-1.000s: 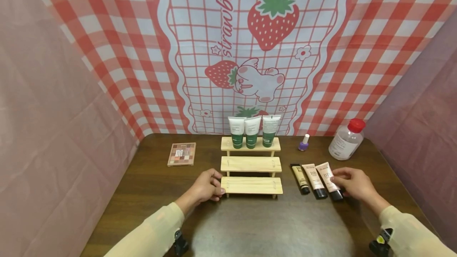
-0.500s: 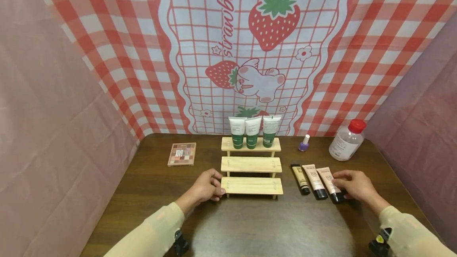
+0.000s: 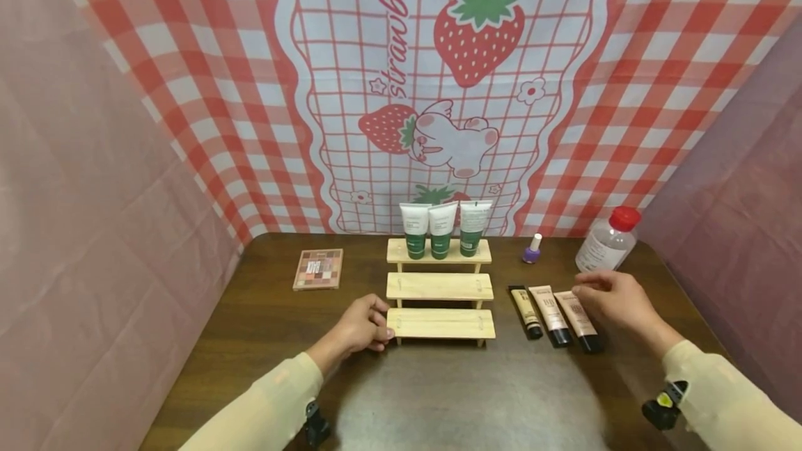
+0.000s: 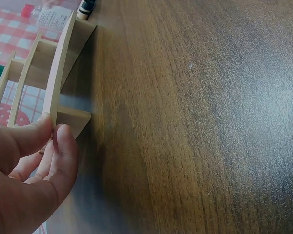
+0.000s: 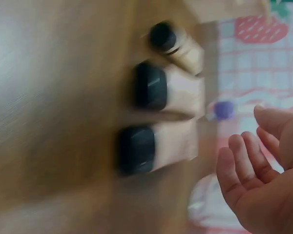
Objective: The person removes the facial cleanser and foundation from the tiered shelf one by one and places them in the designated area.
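My left hand (image 3: pixel 361 326) pinches the left end of the lowest step of a three-tier wooden display stand (image 3: pixel 441 324). In the left wrist view, thumb and fingers meet on the edge of that plank (image 4: pixel 58 73). My right hand (image 3: pixel 617 300) holds nothing and hovers at the upper end of the rightmost BB cream tube (image 3: pixel 578 319). Beside it lie another BB cream tube (image 3: pixel 550 315) and a smaller gold-beige tube (image 3: pixel 526 310), black caps toward me. The right wrist view is blurred, with relaxed fingers (image 5: pixel 244 161) apart from the tubes.
Three green-and-white tubes (image 3: pixel 441 230) stand on the top step. An eyeshadow palette (image 3: pixel 318 269) lies at left. Purple nail polish (image 3: pixel 532 250) and a red-capped clear bottle (image 3: pixel 606 242) stand at back right. A strawberry-print cloth (image 3: pixel 464 117) hangs behind the table (image 3: pixel 438 395).
My right hand has let go of the rightmost BB cream tube and moved up and away toward the bottle. That tube was shifted slightly before. The left hand stays on the stand.
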`<state>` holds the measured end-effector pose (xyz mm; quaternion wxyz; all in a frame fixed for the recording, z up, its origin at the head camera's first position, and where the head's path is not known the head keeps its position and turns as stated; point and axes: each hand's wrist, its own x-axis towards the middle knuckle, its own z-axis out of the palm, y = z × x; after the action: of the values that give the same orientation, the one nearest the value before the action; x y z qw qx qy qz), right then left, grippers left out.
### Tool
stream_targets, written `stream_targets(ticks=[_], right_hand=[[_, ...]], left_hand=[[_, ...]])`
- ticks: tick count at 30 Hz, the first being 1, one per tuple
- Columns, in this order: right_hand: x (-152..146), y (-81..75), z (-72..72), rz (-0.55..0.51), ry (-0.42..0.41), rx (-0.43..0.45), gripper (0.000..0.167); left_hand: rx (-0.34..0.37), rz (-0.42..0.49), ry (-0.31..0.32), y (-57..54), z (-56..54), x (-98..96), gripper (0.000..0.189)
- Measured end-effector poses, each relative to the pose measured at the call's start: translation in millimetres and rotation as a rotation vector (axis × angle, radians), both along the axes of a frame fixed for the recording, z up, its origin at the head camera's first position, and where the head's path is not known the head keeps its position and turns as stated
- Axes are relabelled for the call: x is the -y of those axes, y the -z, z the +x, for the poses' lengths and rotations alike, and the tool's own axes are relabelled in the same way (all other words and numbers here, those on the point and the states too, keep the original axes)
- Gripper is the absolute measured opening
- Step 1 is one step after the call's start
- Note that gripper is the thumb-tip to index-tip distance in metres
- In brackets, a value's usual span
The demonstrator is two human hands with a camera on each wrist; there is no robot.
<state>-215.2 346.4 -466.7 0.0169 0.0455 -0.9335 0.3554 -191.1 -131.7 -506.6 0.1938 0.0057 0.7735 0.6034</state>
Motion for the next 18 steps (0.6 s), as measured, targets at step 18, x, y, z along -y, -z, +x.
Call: stream_targets(ticks=[18], right_hand=[[117, -68.2, -53.3, -0.227, -0.213, -0.047, 0.052]], left_hand=[[0.007, -0.009, -0.001, -1.8, -0.3, -0.9, 0.044]])
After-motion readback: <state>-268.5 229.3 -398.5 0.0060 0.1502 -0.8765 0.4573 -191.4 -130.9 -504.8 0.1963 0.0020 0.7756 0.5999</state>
